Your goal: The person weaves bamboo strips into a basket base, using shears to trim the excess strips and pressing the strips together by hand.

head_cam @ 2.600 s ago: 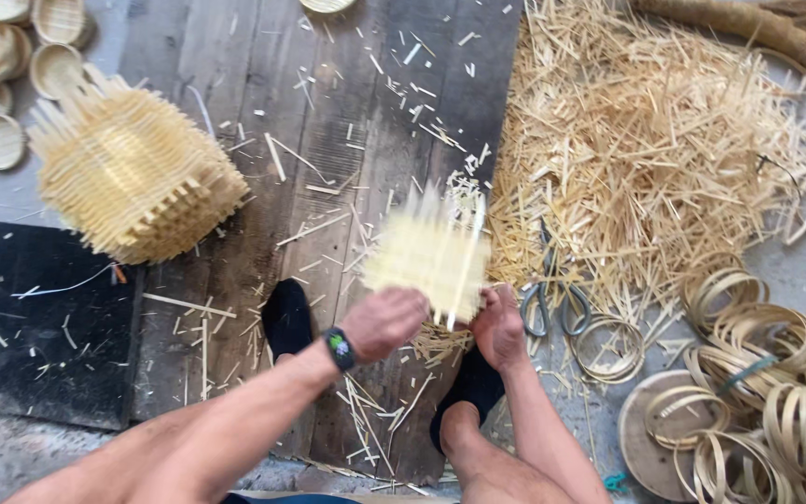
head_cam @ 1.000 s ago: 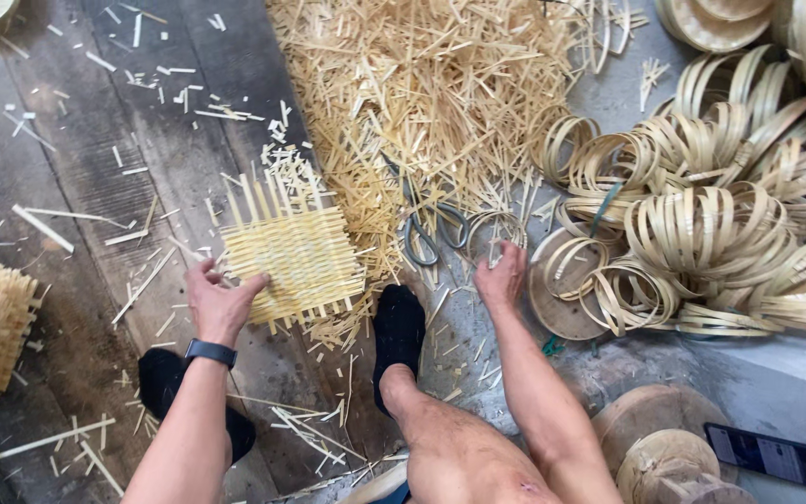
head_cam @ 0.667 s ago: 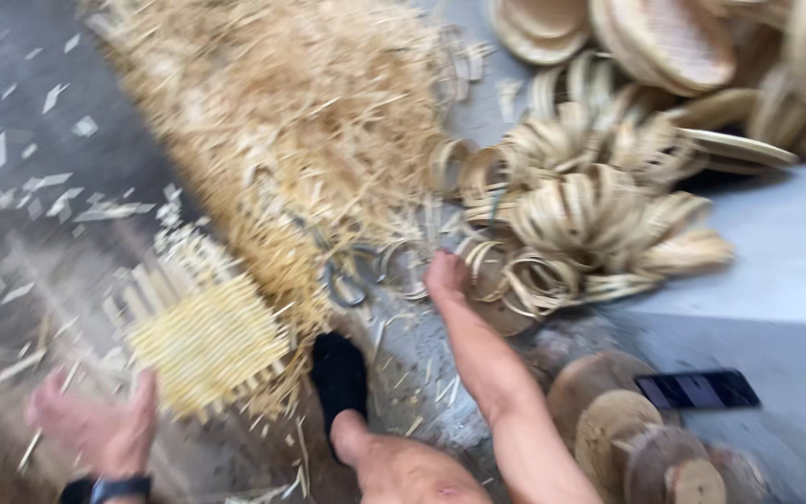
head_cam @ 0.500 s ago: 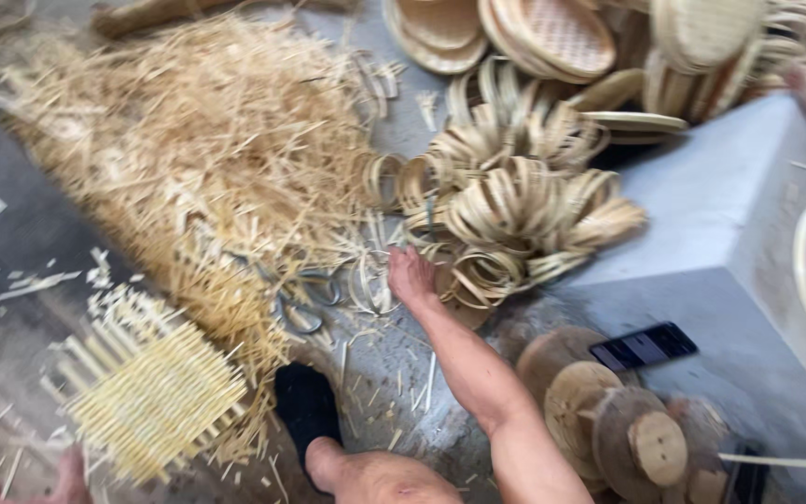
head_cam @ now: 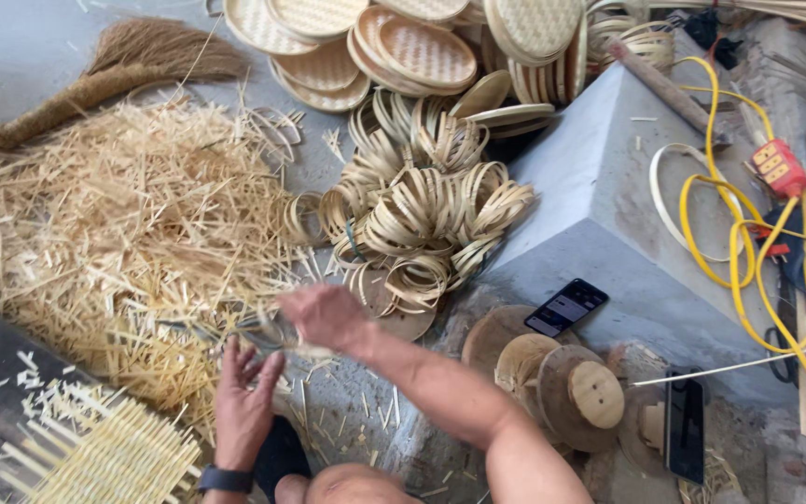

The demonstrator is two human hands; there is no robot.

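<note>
My right hand (head_cam: 326,317) is blurred and closed over a thin looped piece (head_cam: 261,334) at the edge of the bamboo scrap pile (head_cam: 114,233). Whether that piece is a bamboo ring or scissors, I cannot tell. Just below it my left hand (head_cam: 244,403) is spread with its fingers apart, a dark watch on the wrist, holding nothing. The half-woven bamboo mat (head_cam: 95,457) lies on the floor at the bottom left, apart from both hands. A heap of bamboo rings (head_cam: 422,210) sits just beyond my right hand.
Stacked woven trays (head_cam: 394,47) and a broom (head_cam: 114,65) lie at the back. A grey concrete block (head_cam: 627,187) on the right carries a phone (head_cam: 566,306), a yellow cable (head_cam: 748,243) and a red power strip (head_cam: 778,166). Wooden discs (head_cam: 566,378) lie by my right arm.
The view has swung right, away from the mat. My left hand let go of the mat. My right hand reached to the rings, then came back to the scrap pile's edge and closed.
</note>
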